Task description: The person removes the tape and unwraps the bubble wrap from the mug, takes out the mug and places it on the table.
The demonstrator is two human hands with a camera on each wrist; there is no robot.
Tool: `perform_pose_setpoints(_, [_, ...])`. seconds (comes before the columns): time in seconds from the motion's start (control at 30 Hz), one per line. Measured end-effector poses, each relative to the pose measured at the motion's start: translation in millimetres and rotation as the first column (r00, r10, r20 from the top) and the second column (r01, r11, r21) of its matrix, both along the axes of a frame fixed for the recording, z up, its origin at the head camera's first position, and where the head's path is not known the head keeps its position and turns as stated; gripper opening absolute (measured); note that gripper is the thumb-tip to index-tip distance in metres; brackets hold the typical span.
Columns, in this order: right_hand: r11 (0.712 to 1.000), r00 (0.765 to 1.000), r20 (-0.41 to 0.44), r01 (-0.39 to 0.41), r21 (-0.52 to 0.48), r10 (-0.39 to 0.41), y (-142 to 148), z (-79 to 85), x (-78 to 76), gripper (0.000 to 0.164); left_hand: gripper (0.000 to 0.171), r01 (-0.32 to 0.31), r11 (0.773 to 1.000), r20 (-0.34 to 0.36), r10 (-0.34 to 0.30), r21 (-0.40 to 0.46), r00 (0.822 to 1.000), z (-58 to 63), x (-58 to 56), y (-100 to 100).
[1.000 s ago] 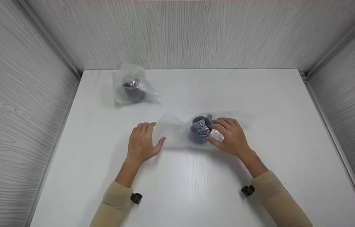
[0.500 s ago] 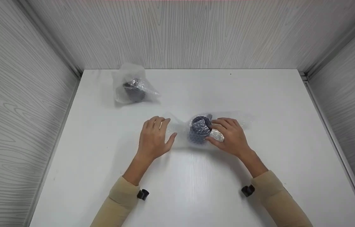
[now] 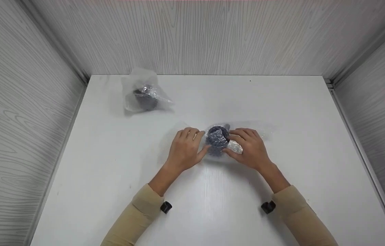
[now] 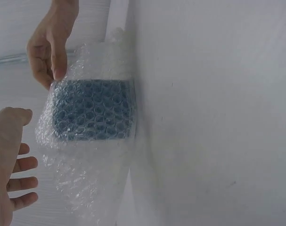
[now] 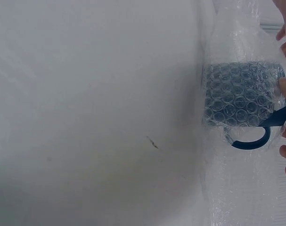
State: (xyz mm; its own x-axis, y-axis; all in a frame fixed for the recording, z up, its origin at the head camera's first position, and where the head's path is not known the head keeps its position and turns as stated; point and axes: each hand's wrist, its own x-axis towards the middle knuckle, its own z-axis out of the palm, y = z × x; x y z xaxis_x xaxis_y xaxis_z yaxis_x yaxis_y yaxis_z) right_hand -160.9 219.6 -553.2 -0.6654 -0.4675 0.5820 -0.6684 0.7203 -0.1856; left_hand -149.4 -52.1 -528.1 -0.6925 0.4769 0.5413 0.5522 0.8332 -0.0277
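Note:
A dark blue mug (image 3: 218,138) stands upright on the white table, bubble wrap (image 4: 81,188) around it and over its top. Loose wrap spreads to both sides. Its handle (image 5: 251,143) and a bare patch near the rim show in the right wrist view. My right hand (image 3: 252,148) pinches the wrapped mug at the rim, thumb on the near side. At the mug's left my left hand (image 3: 185,148) hovers over the loose wrap, thumb and fingers spread apart. In the left wrist view its fingers (image 4: 25,183) hold nothing.
Another dark object (image 3: 146,99), wrapped in bubble wrap (image 3: 141,77), sits at the back left of the table (image 3: 281,99). Grey wood-grain panels (image 3: 192,37) stand at the back and both sides.
My left hand has moved right, from the left end of the loose wrap to close beside the mug. The right hand and the mug have stayed in place.

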Motion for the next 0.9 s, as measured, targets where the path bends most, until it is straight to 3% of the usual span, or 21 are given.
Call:
perform_pose_setpoints(0.43, [0.999, 1.0, 0.011, 0.015, 0.029, -0.015, -0.5, 2.4, 1.4, 0.046, 0.048, -0.007, 0.999, -0.003, 0.007, -0.035, 1.0, -12.5, -6.4, 15.1])
perform_pose_setpoints(0.9, [0.998, 0.999, 0.009, -0.036, 0.06, 0.035, 4.8, 6.6, -1.5, 0.038, 0.041, 0.005, 1.0, -0.038, -0.006, -0.023, 0.999, -13.7, -8.9, 14.5])
